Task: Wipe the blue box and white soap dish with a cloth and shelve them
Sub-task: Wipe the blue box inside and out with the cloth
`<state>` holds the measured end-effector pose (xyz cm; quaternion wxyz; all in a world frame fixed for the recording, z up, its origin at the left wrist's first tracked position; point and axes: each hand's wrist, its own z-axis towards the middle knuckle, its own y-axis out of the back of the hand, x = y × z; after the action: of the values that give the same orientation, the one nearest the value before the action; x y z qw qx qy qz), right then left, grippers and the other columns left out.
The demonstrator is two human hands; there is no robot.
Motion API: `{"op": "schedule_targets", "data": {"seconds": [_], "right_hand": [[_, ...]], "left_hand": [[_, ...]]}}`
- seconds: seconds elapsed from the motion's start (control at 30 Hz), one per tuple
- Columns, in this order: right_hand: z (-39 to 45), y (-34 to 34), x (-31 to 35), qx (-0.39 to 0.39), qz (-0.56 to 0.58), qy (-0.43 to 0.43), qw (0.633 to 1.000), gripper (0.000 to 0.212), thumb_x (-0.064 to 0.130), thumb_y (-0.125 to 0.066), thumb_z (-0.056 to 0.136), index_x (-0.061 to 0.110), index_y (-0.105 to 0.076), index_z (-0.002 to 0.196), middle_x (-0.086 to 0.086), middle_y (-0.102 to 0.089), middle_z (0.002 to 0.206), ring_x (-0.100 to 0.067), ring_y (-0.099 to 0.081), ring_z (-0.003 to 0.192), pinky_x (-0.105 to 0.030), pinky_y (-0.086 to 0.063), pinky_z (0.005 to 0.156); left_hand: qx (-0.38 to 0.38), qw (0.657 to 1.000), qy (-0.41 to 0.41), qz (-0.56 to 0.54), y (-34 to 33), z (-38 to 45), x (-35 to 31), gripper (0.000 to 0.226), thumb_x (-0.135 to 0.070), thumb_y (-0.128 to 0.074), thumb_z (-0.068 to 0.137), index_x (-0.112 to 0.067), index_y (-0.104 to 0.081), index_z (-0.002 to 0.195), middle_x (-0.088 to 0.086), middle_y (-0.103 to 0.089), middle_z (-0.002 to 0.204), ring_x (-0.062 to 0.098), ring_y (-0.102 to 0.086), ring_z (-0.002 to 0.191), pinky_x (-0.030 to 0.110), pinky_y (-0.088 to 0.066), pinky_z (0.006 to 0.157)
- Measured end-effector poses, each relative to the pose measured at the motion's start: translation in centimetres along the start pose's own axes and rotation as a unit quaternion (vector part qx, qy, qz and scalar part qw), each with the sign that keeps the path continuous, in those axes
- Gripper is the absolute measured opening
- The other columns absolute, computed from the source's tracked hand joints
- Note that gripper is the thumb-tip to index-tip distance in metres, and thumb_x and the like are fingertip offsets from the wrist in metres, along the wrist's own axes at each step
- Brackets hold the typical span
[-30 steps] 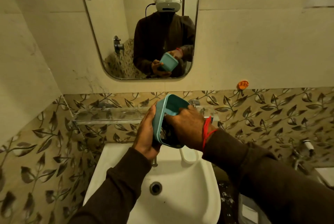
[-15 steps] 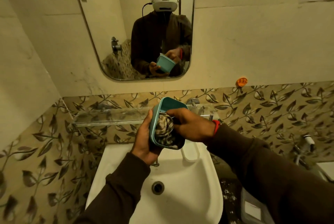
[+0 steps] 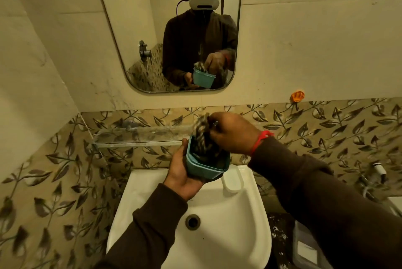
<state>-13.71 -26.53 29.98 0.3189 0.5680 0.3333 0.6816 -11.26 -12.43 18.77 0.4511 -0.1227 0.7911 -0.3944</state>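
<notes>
My left hand (image 3: 181, 176) grips the blue box (image 3: 203, 169) from its left side, holding it above the back of the sink with its opening tilted up. My right hand (image 3: 233, 130) is closed on a patterned dark-and-light cloth (image 3: 202, 136) that hangs from my fingers down into the box. The white soap dish (image 3: 232, 179) lies on the sink's rear right ledge, just below and right of the box. A glass shelf (image 3: 134, 136) runs along the wall behind, left of my hands.
A white sink (image 3: 150, 199) with a drain (image 3: 192, 221) lies below my hands. Above hangs a mirror (image 3: 134, 29) that reflects me with the box. An orange hook (image 3: 297, 96) sticks to the wall on the right. A dark bin area (image 3: 280, 238) stands right of the sink.
My right hand has risen, drawing the cloth upward so that it partly leaves the box. The box's opening has turned from sideways toward upward in my left hand.
</notes>
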Motion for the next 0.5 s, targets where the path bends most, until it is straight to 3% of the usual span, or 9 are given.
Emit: {"op": "schedule_targets", "data": {"seconds": [0.07,0.17,0.3,0.4,0.5], "right_hand": [[-0.1,-1.4,0.6,0.031,-0.101,0.022,0.994,0.033,0.024,-0.054,0.09,0.013,-0.049,0.122,-0.014,-0.062,0.114,-0.027,-0.058,0.1,-0.035,-0.049,0.082],[-0.3,-3.3,0.8,0.064,-0.16,0.082,0.982,0.055,0.035,-0.056,0.09,0.007,-0.038,0.134,-0.018,-0.051,0.13,-0.033,-0.049,0.118,-0.039,-0.042,0.097],[-0.3,-2.5,0.0,0.083,-0.181,0.131,0.971,0.052,0.028,-0.057,0.09,0.011,-0.04,0.136,-0.015,-0.049,0.131,-0.03,-0.046,0.118,-0.041,-0.04,0.102],[-0.8,-2.2,-0.3,0.125,-0.188,0.198,0.954,0.047,0.017,-0.057,0.09,0.016,-0.045,0.135,-0.012,-0.048,0.135,-0.028,-0.043,0.122,-0.045,-0.04,0.102],[-1.4,-2.6,-0.1,0.148,-0.203,0.259,0.933,0.044,0.015,-0.061,0.087,0.021,-0.052,0.13,-0.007,-0.048,0.139,-0.025,-0.039,0.128,-0.047,-0.038,0.097]], "left_hand": [[-0.005,1.0,-0.007,0.011,-0.4,0.2,0.4,0.051,-0.055,-0.039,0.1,-0.017,-0.07,0.115,0.021,-0.078,0.102,0.038,-0.077,0.083,0.049,-0.061,0.073],[-0.006,0.999,-0.031,0.026,-0.2,0.2,-0.1,0.049,-0.056,-0.042,0.097,-0.021,-0.072,0.113,0.019,-0.079,0.104,0.037,-0.076,0.088,0.051,-0.062,0.072],[0.001,1.0,-0.013,0.014,0.6,-0.2,-0.2,0.05,-0.055,-0.045,0.096,-0.02,-0.069,0.123,0.021,-0.073,0.121,0.04,-0.071,0.103,0.052,-0.059,0.078],[0.026,1.0,-0.01,-0.004,1.0,-0.4,-0.3,0.05,-0.052,-0.045,0.097,-0.016,-0.072,0.118,0.021,-0.074,0.117,0.037,-0.075,0.096,0.05,-0.06,0.075],[0.051,0.999,-0.01,-0.001,0.9,-0.5,-1.4,0.051,-0.048,-0.05,0.095,-0.01,-0.075,0.118,0.021,-0.074,0.116,0.035,-0.073,0.102,0.047,-0.061,0.081]]}}
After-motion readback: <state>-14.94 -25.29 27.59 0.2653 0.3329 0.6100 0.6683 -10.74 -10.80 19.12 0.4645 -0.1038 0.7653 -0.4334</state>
